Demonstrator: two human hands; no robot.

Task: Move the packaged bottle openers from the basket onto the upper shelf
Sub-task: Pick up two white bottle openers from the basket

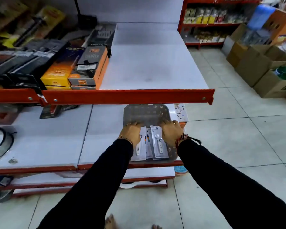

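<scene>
Boxed goods: black, yellow and orange cardboard boxes (76, 66) crowd the left part of the upper shelf, stacked close together.
Upper shelf: a white board with a red metal front lip (129, 96), bare on its right part, overhanging the far end of the basket.
Left hand: the left hand (130, 133) reaches into the basket, fingers curled down on the packs; I cannot tell whether it grips one.
Bottle openers: about three flat, white-carded packaged bottle openers (157, 146) show in the near half of the basket, overlapping, long axes running roughly toward and away from the person, white handles nearer the person.
Basket: a grey perforated plastic basket (147, 113) sits on the lower white shelf at its right end, its near edge at the shelf front.
Right hand: the right hand (171, 132) lies over the packs' far ends, fingers bent; its hold is unclear too.
Cartons: brown cardboard cartons (254, 66) stand on the tiled floor at far right, well apart.
</scene>
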